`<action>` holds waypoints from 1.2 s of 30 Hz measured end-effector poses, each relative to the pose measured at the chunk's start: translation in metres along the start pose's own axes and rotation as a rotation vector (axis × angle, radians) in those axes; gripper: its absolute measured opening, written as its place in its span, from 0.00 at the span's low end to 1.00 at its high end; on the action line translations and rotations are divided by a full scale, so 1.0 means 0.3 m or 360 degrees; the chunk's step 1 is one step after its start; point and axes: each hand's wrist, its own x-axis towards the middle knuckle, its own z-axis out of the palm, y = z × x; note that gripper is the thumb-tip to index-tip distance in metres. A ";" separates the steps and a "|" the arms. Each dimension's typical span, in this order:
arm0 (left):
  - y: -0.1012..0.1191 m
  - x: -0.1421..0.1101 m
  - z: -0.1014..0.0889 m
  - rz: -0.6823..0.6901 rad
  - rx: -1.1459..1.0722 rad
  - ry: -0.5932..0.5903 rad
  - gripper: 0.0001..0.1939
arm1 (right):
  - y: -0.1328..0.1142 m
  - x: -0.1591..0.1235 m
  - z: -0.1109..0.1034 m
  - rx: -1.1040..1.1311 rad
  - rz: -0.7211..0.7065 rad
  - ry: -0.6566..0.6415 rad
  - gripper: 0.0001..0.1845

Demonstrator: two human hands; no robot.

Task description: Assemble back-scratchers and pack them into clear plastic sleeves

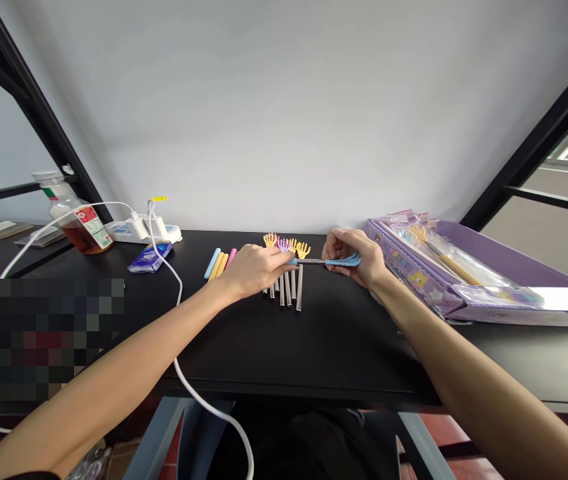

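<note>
My left hand (257, 268) and my right hand (351, 257) both hold one blue telescopic back scratcher (321, 261) level above the black table (314, 347). The left fingers pinch its claw end, and the right fingers wrap its blue handle; a short metal rod shows between them. Under the left hand lie several more scratchers (289, 280) side by side, with yellow, orange and purple hand-shaped claws and metal rods. Blue, yellow and pink handle sleeves (219, 263) lie just left of my left hand.
An open purple box (444, 280) with wrapped scratchers sits at right. At left are a blue tissue pack (150, 257), a white power strip (134, 231) with a cable running off the table's front edge, and a bottle of brown liquid (77, 223). Black shelf struts frame both sides.
</note>
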 end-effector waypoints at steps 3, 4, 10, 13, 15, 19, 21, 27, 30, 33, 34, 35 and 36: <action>0.005 0.000 0.006 -0.0014 0.0028 -0.0001 0.27 | 0.004 0.003 0.005 -0.0010 0.0003 -0.0006 0.25; 0.005 0.001 0.005 -0.0019 0.0048 -0.0004 0.27 | 0.005 0.005 0.006 -0.0007 0.0002 -0.0003 0.25; -0.018 0.026 -0.037 -0.0102 0.0207 0.0022 0.22 | -0.007 0.025 -0.009 0.0004 0.0200 -0.0064 0.27; -0.034 0.037 -0.060 -0.0203 0.0215 0.0076 0.20 | -0.028 0.025 -0.036 -0.0018 0.0272 0.0047 0.25; -0.041 0.036 -0.068 -0.0222 0.0215 0.0071 0.19 | -0.042 0.017 -0.049 -0.0130 0.0216 0.0052 0.22; -0.026 0.022 -0.052 -0.0145 0.0226 -0.0017 0.20 | -0.061 -0.002 -0.032 -0.0463 0.0132 -0.0026 0.21; -0.006 0.020 -0.034 -0.0112 0.0236 -0.0041 0.21 | -0.067 -0.006 -0.007 -0.0542 0.0082 -0.0030 0.22; 0.029 0.046 -0.020 -0.0126 0.0193 0.0025 0.18 | -0.082 -0.004 0.044 -0.0591 -0.0015 -0.0014 0.23; 0.005 0.054 -0.062 -0.0166 0.0082 -0.0085 0.14 | -0.084 -0.003 0.004 -0.0600 0.0022 -0.0040 0.21; -0.048 0.044 -0.125 -0.0373 -0.0031 -0.0312 0.08 | -0.075 0.001 -0.089 -0.0411 -0.0017 0.0186 0.18; -0.067 0.038 -0.145 -0.0455 -0.0035 -0.0378 0.07 | -0.070 0.004 -0.122 -0.0241 -0.0052 0.0359 0.17; -0.085 0.032 -0.163 -0.0518 -0.0009 -0.0424 0.06 | -0.064 0.008 -0.148 -0.0032 -0.0107 0.0555 0.17; -0.099 0.026 -0.177 -0.0571 0.0032 -0.0448 0.05 | -0.059 0.014 -0.166 0.0199 -0.0170 0.0722 0.17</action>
